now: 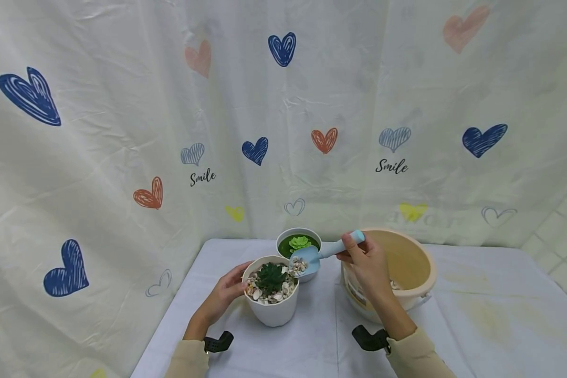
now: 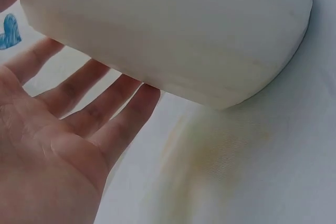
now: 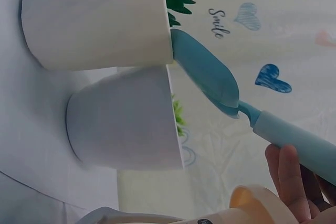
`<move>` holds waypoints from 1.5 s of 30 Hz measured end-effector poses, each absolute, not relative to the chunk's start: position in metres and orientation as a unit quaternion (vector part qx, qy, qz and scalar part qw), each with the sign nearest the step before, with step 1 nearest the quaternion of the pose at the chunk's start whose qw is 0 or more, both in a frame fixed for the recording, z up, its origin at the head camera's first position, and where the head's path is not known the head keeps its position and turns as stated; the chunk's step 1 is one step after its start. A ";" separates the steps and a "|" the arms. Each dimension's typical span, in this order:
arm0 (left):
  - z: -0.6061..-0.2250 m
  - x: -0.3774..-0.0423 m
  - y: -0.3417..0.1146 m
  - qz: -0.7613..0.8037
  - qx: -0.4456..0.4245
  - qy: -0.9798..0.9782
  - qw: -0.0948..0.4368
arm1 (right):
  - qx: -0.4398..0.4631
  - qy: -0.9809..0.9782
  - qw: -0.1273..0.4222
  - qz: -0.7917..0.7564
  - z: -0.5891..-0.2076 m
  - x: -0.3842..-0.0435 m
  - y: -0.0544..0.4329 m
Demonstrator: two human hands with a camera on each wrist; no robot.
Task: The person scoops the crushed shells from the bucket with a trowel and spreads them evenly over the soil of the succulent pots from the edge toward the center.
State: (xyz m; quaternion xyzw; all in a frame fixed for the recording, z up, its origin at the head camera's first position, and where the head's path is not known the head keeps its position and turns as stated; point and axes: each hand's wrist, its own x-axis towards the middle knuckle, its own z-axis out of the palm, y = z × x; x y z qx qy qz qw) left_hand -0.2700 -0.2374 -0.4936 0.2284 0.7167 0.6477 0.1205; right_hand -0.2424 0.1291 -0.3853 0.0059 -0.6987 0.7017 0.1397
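- Head view showed us the pot point(image 1: 275, 314) near the table's point(image 1: 321, 336) left edge, the back pot point(image 1: 310, 277) behind it, toward the far edge.
- We saw the left hand point(image 1: 229, 286) hold the pot, fingers spread behind it, thumb on the near side; the right hand point(image 1: 369, 262) had its fingers closed round the handle of the trowel point(image 1: 313, 255).
- We judged that the stones point(image 1: 300, 265) wanted a slow, low tilt inside the rim, clear of the plant point(image 1: 270, 278), the left hand steadying.
- Hasty tipping, we thought, could spill some between the pots.
- We could not tell whether the pots touched; the left wrist view cropped the thumb.
- We saw the right arm hide part of the bucket point(image 1: 431, 266) by the far edge.
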 end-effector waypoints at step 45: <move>-0.483 -0.261 -0.228 0.607 0.203 0.757 0.131 | 0.006 -0.690 0.155 0.707 -0.384 -0.243 0.128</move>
